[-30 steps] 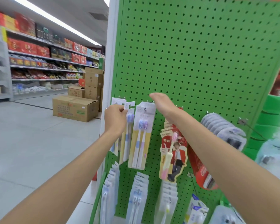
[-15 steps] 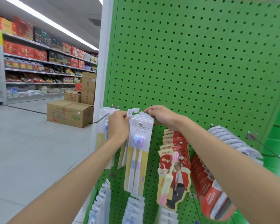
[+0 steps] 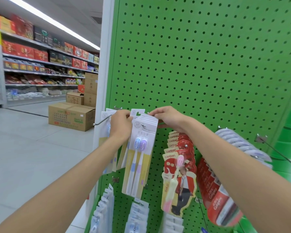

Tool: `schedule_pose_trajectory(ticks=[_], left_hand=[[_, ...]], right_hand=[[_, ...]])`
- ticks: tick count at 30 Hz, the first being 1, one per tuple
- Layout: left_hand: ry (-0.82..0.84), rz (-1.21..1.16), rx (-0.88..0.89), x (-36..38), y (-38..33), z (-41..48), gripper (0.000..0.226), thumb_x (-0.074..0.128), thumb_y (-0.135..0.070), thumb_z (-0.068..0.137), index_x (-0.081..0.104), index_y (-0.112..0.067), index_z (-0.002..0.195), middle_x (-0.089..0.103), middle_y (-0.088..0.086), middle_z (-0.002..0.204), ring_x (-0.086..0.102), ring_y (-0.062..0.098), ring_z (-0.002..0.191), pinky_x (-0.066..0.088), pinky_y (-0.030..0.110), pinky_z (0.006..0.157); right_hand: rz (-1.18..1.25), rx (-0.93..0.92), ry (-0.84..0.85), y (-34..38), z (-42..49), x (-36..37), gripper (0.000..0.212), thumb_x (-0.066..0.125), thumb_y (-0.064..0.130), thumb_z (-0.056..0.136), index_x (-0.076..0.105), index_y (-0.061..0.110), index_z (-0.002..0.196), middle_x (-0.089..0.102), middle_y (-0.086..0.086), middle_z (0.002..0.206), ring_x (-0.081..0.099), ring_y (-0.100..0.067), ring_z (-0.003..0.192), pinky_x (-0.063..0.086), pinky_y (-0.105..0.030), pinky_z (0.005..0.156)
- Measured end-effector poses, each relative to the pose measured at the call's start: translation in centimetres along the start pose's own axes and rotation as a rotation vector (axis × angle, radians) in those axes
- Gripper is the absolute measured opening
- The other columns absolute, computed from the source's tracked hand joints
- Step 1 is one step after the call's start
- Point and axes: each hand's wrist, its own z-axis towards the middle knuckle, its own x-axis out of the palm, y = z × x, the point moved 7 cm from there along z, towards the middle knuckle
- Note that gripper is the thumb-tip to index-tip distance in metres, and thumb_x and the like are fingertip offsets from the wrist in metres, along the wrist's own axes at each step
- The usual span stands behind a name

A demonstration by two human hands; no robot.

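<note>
A green pegboard point(image 3: 208, 64) carries hooks with hanging toothbrush packs. Several white and yellow two-brush packs point(image 3: 139, 153) hang together on one hook, the front one showing a blue and a purple brush. My left hand point(image 3: 121, 126) pinches the top of a single loose pack point(image 3: 136, 112) just left of that stack. My right hand point(image 3: 168, 117) grips the tops of the rear packs in the stack, close to the board. To the left, a bare metal hook point(image 3: 102, 121) sticks out with a few packs behind it.
Red canban toothbrush packs point(image 3: 178, 174) and red Colgate packs point(image 3: 215, 195) hang to the right, with white packs point(image 3: 242, 145) beyond. More packs hang below. Cardboard boxes point(image 3: 71, 116) stand on the aisle floor at left, before stocked shelves point(image 3: 40, 64).
The view has moved closer and lower on the board. My left hand has shifted right to the stack's top edge, and my right hand now holds the rear packs' tops.
</note>
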Motion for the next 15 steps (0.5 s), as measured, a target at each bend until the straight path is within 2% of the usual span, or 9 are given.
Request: schedule_pose_trajectory(ticks=[4, 6, 8, 12, 14, 15], left_hand=[[-0.002, 0.024, -0.033, -0.1, 0.5, 0.1, 0.018, 0.054, 0.001, 0.092, 0.062, 0.006, 0.076, 0.064, 0.020, 0.076, 0.042, 0.018, 0.066, 0.038, 0.031, 0.063], [-0.001, 0.039, -0.032, -0.2, 0.4, 0.2, 0.023, 0.053, 0.002, 0.092, 0.058, -0.008, 0.071, 0.055, 0.009, 0.072, 0.041, 0.018, 0.070, 0.036, 0.030, 0.065], [0.002, 0.043, -0.022, -0.5, -0.1, 0.1, 0.026, 0.053, 0.002, 0.093, 0.055, -0.016, 0.075, 0.056, 0.007, 0.074, 0.042, 0.018, 0.072, 0.036, 0.031, 0.067], [-0.011, 0.107, 0.031, -1.0, -1.3, -0.3, 0.019, 0.051, 0.003, 0.093, 0.063, 0.003, 0.078, 0.068, 0.019, 0.083, 0.045, 0.021, 0.069, 0.042, 0.036, 0.064], [-0.003, 0.113, 0.068, -1.1, -2.3, -0.4, 0.019, 0.053, 0.001, 0.094, 0.065, 0.004, 0.081, 0.069, 0.016, 0.083, 0.048, 0.022, 0.071, 0.046, 0.038, 0.066], [0.006, 0.099, 0.066, -1.2, -2.5, -0.3, 0.019, 0.054, 0.000, 0.095, 0.066, 0.002, 0.080, 0.068, 0.013, 0.083, 0.048, 0.021, 0.073, 0.043, 0.033, 0.064]], right_hand=[[-0.007, 0.005, -0.004, 0.1, 0.3, -0.1, 0.024, 0.046, 0.004, 0.100, 0.069, 0.010, 0.102, 0.071, -0.008, 0.104, 0.065, -0.017, 0.091, 0.056, -0.028, 0.080], [-0.013, 0.007, -0.005, 0.2, 0.3, -0.1, 0.023, 0.046, 0.003, 0.099, 0.068, 0.008, 0.103, 0.070, -0.007, 0.104, 0.064, -0.016, 0.089, 0.056, -0.027, 0.076], [-0.018, 0.009, -0.007, 0.2, 0.4, -0.1, 0.023, 0.046, 0.002, 0.099, 0.068, 0.008, 0.103, 0.070, -0.008, 0.105, 0.064, -0.016, 0.088, 0.057, -0.028, 0.077], [-0.019, 0.006, -0.012, 0.2, 0.5, 0.0, 0.023, 0.046, 0.001, 0.099, 0.067, 0.009, 0.099, 0.069, -0.007, 0.101, 0.063, -0.015, 0.086, 0.058, -0.030, 0.081], [-0.018, 0.004, -0.013, 0.3, 0.5, 0.0, 0.023, 0.045, 0.001, 0.099, 0.066, 0.010, 0.096, 0.069, -0.008, 0.103, 0.063, -0.016, 0.087, 0.058, -0.032, 0.083], [-0.020, 0.002, -0.013, 0.3, 0.6, 0.1, 0.024, 0.044, 0.001, 0.099, 0.066, 0.010, 0.096, 0.069, -0.009, 0.104, 0.063, -0.016, 0.088, 0.057, -0.032, 0.084]])
